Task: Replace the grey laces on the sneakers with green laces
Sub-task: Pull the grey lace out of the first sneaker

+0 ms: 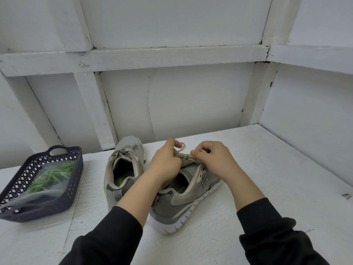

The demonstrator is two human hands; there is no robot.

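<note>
While one sneaker (183, 205) leans tilted on the table (257, 169), we pinch its grey lace (181, 148) with curled fingers of both our left hand (165, 162) and right hand (212, 161). The second sneaker (122, 169) stands just left, laced. Green laces (52, 174) lie bagged in the basket (75, 180), farther left.

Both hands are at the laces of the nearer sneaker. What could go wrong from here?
1. The left hand and right hand both pinch the grey lace; a tug on the wrong strand could tighten a knot rather than free it.
2. The nearer sneaker leans on its side and neither hand grips its body, so a hard pull might drag or tip it.
3. The left forearm passes close to the other sneaker and could nudge it.
</note>
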